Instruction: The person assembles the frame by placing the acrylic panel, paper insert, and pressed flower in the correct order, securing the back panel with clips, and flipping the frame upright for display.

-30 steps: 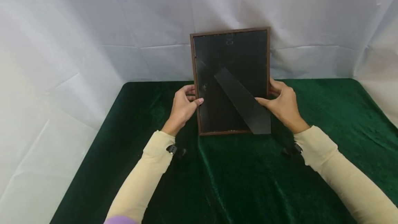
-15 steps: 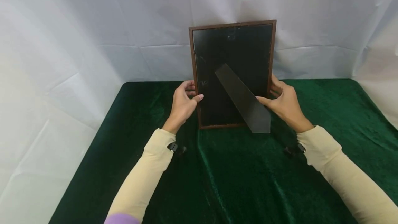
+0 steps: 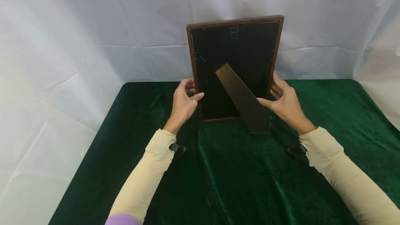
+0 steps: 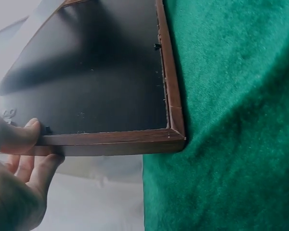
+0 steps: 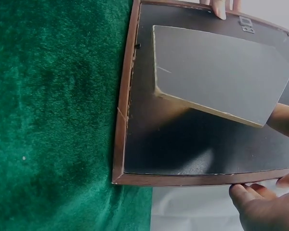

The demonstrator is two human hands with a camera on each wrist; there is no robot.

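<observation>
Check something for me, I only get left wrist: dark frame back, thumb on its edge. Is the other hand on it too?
Observer: Yes. The right hand grips the opposite side edge of the picture frame.
Operator: Stand folded flat?
Observer: No. The easel stand is swung out from the back, with its lower end nearer the person than the frame's bottom edge.
Operator: Frame lying down?
Observer: Upright, with its bottom edge against the green cloth and its back toward the person. The left hand is on the other side edge.

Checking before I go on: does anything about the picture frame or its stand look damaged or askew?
Nothing serious. The picture frame stands upright on the green cloth, back facing us, stand swung out. Only small chips along the frame's inner edge.
</observation>
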